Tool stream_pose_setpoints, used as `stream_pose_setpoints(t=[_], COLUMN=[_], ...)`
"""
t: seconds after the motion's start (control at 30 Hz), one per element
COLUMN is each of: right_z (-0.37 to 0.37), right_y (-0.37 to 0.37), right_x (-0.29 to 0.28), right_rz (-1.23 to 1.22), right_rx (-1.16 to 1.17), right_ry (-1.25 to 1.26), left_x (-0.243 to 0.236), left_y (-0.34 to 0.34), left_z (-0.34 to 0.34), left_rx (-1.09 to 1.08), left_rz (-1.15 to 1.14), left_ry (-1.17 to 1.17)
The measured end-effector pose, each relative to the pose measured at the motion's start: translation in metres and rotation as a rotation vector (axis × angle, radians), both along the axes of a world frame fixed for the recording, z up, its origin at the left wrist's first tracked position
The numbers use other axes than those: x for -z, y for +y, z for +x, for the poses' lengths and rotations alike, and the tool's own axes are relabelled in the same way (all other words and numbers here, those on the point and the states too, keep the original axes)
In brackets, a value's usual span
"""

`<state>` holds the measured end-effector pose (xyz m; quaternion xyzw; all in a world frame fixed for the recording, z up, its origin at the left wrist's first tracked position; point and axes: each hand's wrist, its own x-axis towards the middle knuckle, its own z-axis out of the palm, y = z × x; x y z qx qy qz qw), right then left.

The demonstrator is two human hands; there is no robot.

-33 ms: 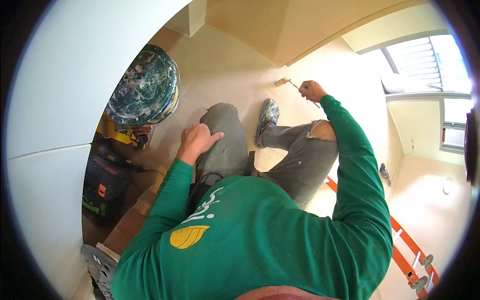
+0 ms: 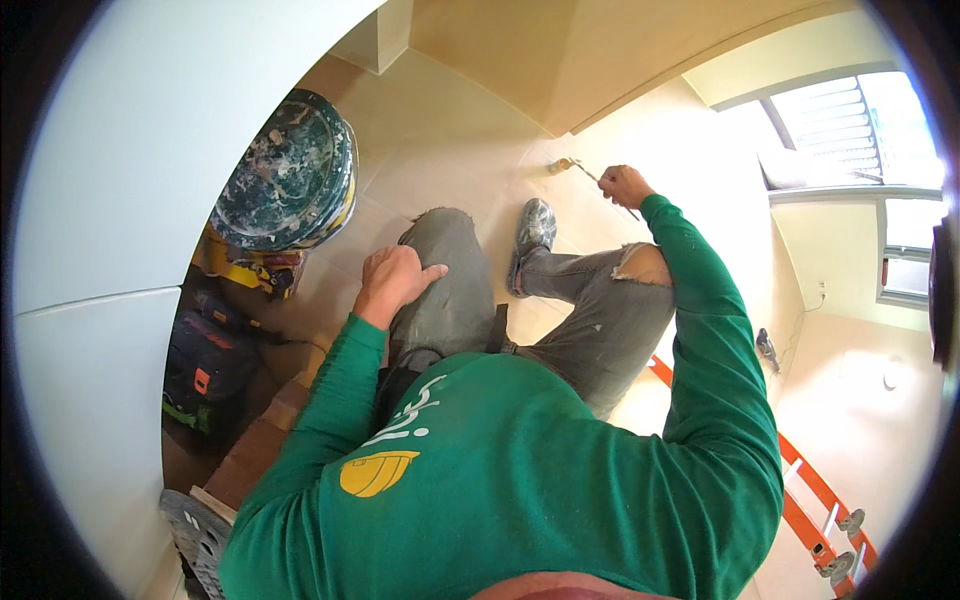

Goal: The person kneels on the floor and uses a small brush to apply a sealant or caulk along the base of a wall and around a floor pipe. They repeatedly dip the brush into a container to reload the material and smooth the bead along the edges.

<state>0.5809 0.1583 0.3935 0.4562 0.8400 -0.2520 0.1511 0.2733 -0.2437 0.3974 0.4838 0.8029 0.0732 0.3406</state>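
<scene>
My right hand is closed round the handle of a long, thin-handled painting tool, stretched out ahead and to the right. Its small yellowish head sits at an angle to the rod, close to the floor by the wall's lower corner; whether it touches cannot be told, nor whether it is a brush or a mini roller. My left hand rests on my left thigh, thumb stretched out and nothing visible in it. Both arms wear green sleeves. My right shoe stands on the floor, short of the tool's head.
On the left stands a bucket with a paint-spattered dark green lid, beside a yellow and black item. A dark bag lies nearer. A white panel borders the left side. An orange ladder is at right, below the windows.
</scene>
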Motion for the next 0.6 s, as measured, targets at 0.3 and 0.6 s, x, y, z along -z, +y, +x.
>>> stream_pose_setpoints(t=[0.3,0.6], right_z=[0.021,0.024], right_y=[-0.014,-0.08], right_x=[-0.035,-0.106], right_rz=[0.026,0.109], right_rx=[0.177,0.228], right_ry=[0.101,0.464], left_x=[0.016,0.006], left_y=[0.008,-0.019], left_z=[0.048,0.099], left_rx=[0.198,0.291], left_rz=[0.286,0.208], left_ry=[0.133,0.223])
